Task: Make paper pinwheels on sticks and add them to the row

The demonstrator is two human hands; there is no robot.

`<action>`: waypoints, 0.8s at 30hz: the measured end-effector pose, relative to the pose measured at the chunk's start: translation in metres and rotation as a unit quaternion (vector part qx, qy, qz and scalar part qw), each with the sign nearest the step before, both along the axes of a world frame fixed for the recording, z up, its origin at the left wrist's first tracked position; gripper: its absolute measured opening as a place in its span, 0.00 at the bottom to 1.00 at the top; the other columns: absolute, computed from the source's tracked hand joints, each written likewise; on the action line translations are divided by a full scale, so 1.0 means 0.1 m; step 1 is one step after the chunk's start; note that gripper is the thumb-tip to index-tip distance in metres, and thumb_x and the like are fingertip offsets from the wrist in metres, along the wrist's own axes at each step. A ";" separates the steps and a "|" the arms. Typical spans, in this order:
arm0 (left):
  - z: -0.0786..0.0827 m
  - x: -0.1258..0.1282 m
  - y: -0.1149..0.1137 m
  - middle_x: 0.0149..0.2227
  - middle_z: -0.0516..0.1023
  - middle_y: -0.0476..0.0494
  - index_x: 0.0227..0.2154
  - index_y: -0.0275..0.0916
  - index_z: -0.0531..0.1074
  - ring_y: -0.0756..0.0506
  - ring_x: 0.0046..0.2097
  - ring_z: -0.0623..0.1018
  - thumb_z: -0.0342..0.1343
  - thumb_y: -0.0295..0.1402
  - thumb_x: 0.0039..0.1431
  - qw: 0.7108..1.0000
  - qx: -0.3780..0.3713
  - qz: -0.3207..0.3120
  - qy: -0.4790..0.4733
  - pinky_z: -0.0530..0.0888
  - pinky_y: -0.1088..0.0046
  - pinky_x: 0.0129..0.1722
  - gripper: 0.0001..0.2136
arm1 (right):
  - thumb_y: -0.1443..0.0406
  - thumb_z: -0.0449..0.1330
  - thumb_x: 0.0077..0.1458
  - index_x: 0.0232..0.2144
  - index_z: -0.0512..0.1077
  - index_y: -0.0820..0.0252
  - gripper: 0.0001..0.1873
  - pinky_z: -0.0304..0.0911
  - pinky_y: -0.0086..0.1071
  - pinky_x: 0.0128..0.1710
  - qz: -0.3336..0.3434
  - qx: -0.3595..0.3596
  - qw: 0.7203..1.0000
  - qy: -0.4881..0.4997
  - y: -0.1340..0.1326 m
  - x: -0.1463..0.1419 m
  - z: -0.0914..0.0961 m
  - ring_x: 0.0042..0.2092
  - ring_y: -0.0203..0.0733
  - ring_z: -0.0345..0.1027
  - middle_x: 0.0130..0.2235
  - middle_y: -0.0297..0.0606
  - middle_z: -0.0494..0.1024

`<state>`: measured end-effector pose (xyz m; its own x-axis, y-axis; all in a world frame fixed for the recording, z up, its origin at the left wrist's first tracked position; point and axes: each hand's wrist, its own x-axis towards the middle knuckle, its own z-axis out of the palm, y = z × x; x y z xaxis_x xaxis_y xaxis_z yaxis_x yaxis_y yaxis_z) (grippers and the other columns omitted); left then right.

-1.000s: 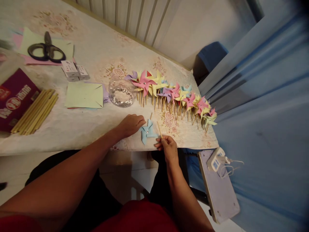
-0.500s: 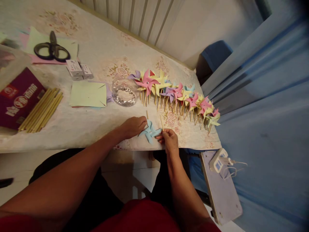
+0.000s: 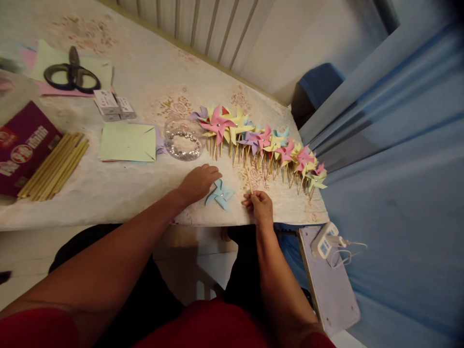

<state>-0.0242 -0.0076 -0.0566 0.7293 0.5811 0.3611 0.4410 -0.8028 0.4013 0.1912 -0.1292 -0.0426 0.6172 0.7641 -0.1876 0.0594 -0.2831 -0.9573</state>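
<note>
A light blue paper pinwheel (image 3: 221, 194) with a small metal centre is near the table's front edge. My left hand (image 3: 200, 182) is at its upper left, fingers bent together beside the top blade; what they hold, if anything, is hidden beneath them. My right hand (image 3: 261, 204), to the right of the pinwheel and apart from it, pinches a thin wooden stick (image 3: 249, 180) near its lower end. The stick points up and slightly left. A round clear dish (image 3: 184, 141) of shiny metal pieces lies beyond my left hand.
Finished pinwheels (image 3: 250, 137) line the table's right side. Leftward are stacked paper squares (image 3: 126, 141), small boxes (image 3: 110, 104), scissors (image 3: 73, 77), and a bundle of sticks (image 3: 54, 166) by a purple box (image 3: 25, 145). A power strip (image 3: 326, 240) rests on a stool (image 3: 335, 290).
My right hand has moved right with its stick, away from the blue pinwheel. My left hand has shifted slightly upward and now covers where another stick showed above the pinwheel.
</note>
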 end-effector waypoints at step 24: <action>0.11 -0.11 -0.24 0.55 0.73 0.32 0.47 0.35 0.74 0.34 0.57 0.69 0.57 0.36 0.59 0.998 0.005 0.004 -0.065 0.67 0.51 0.55 0.15 | 0.64 0.57 0.57 0.33 0.75 0.57 0.07 0.65 0.36 0.41 0.143 0.036 0.920 -0.362 -0.76 0.29 0.02 0.37 0.42 0.70 0.33 0.36 0.77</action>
